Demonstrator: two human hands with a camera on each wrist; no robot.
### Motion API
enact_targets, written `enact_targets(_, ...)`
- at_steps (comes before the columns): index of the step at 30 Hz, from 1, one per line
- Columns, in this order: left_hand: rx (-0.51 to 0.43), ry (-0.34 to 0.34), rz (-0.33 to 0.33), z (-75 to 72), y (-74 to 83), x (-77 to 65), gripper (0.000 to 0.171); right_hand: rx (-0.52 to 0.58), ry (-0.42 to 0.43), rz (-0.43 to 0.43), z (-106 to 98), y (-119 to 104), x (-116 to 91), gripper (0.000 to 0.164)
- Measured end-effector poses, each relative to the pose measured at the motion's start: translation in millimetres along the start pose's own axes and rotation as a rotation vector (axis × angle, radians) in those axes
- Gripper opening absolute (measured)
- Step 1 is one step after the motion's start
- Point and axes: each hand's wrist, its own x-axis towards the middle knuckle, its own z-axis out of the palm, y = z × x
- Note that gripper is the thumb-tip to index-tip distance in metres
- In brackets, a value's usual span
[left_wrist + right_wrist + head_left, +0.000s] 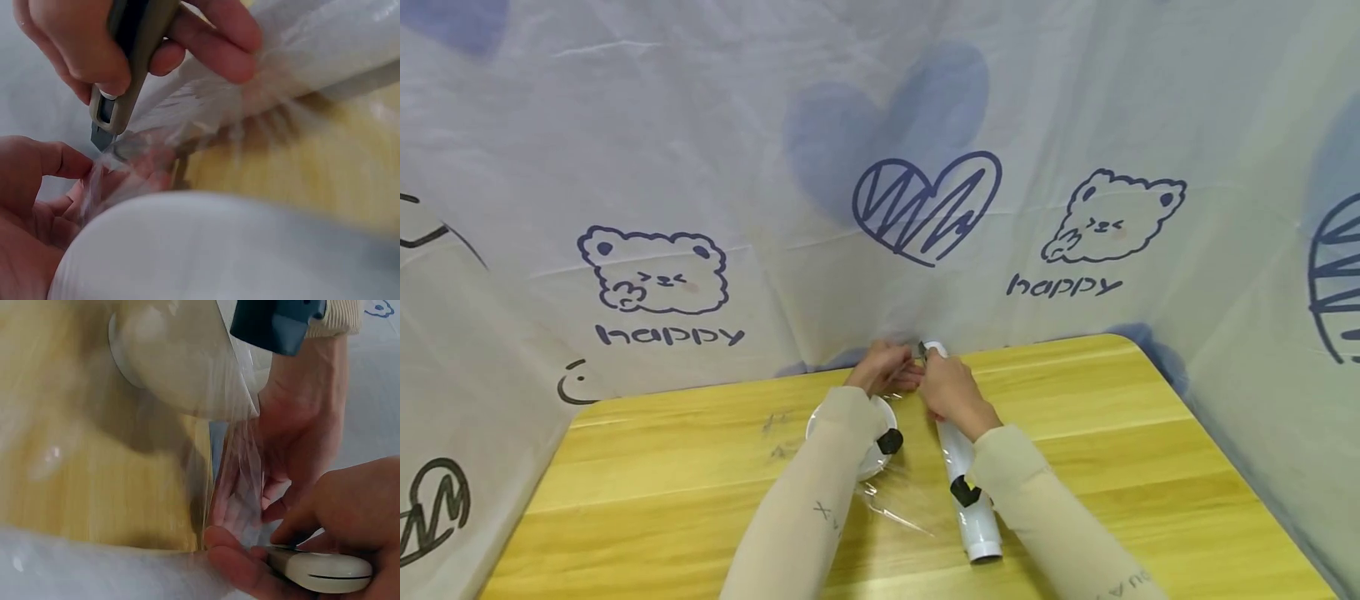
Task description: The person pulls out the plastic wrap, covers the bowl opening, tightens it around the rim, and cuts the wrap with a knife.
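My right hand [953, 389] grips a utility knife [132, 69], its short blade out against a sheet of clear plastic wrap [206, 106]. Between thumb and fingers, my left hand [886, 368] pinches the bunched edge of that wrap, close to the blade tip. From the white roll [977, 525] under my right forearm, the wrap stretches across to a white bowl [880, 458] beneath my left wrist. In the right wrist view the film covers the bowl [162, 356], and the pale knife handle [331, 572] lies in my right palm.
The wood-patterned table [685, 467] has rounded back corners. Behind it and at both sides hangs a pale cloth [775, 192] printed with hearts and bears. A loose flap of film [895, 508] spreads on the table before the bowl.
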Motion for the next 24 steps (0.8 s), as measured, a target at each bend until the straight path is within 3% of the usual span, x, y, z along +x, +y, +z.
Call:
enact_targets(8,-0.049,-0.002,-0.004,-0.1,4.4,0.7,0.019,-0.106,0.013,-0.05,5.8,-2.9,-11.6,0.046)
enact_targets(24,0.059,0.051,-0.026,0.1,4.6,1.7,0.016,-0.094,0.043,-0.063,6.1,-1.3,-37.1,0.03)
